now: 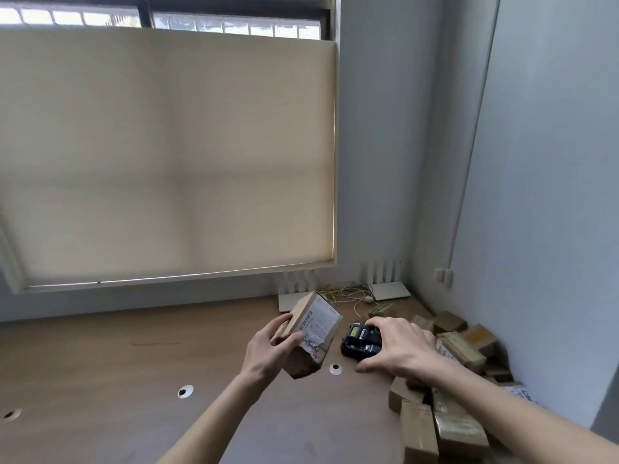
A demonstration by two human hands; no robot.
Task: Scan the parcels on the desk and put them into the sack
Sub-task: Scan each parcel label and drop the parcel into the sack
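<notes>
Above the desk (pixel 100 380), held clear of its brown top: my left hand (pixel 268 349), fingers and thumb curled round one cardboard parcel (pixel 310 333). Parcel tilted, its white shipping label (pixel 318 321) turned up and toward me, one label corner torn and crumpled near my thumb.

Just right of that parcel: my right hand (pixel 395 346), palm down, fingers bent over a black handheld scanner (pixel 360 339). Scanner sits on the desk, small screen facing the parcel. Whether I am gripping it or only resting on it, I cannot tell.

Under and beyond my right wrist, along the desk's right edge against the wall: heap of further parcels (pixel 462 349), brown boxes, several taped, some labelled, stacked unevenly from the corner down to the near edge.

Between the two hands, on the desk top: one white cable grommet (pixel 335 368). Second grommet (pixel 185 391) further left, third near the left border.

Behind the hands, at the back of the desk: two flat white devices with upright antennas (pixel 390 289), loose cables (pixel 348 293) tangled between them.

Beyond: window with a beige roller blind (pixel 167 155) lowered most of the way. No sack visible.
</notes>
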